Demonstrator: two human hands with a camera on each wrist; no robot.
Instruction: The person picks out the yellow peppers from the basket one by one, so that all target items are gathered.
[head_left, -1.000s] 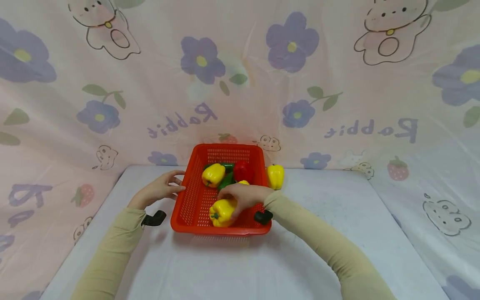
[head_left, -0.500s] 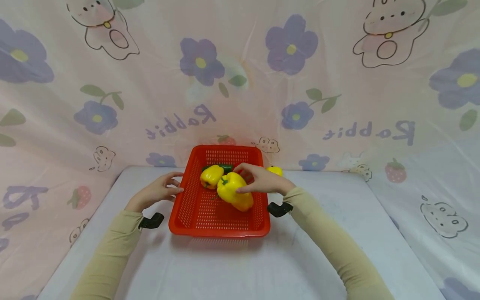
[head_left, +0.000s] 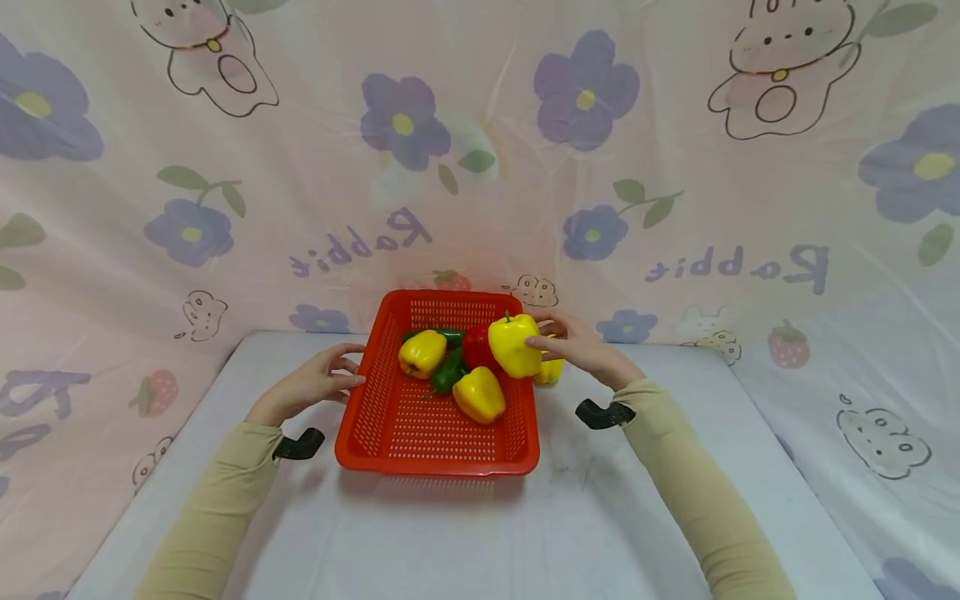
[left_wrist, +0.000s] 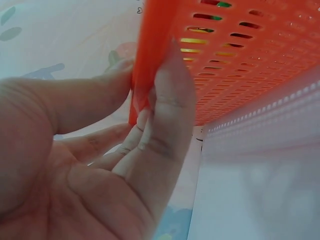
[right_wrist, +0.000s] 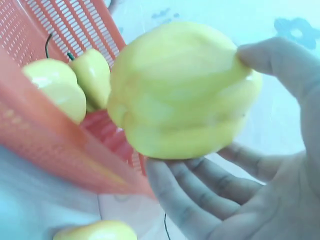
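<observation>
- Right hand (head_left: 573, 343) pinches yellow bell pepper (head_left: 514, 347), thumb opposite fingers, at right rim of red basket (head_left: 435, 467).
- Left hand (head_left: 315, 383) grips its left rim.
- Inside: two yellow peppers (head_left: 478, 397), red pepper (head_left: 476, 345).
- Outer yellow pepper (head_left: 551, 372): just right.

Observed beige-sleeved left arm (head_left: 217, 508) extended forward from the lower left corner, angled inward. Found bare left hand (head_left: 309, 387) turned toward centre, palm partly exposed in the left wrist view. Recorded left thumb (left_wrist: 90, 102) opposed to bent left fingers (left_wrist: 160, 135) in a pinching hold. Noted beige-sleeved right arm (head_left: 697, 492), likewise inclined inward from the lower right. Found bare right hand (head_left: 592, 350) pointing leftward, gripping with right thumb (right_wrist: 275, 57) on one side and right fingers (right_wrist: 185, 200) ranged opposite.
</observation>
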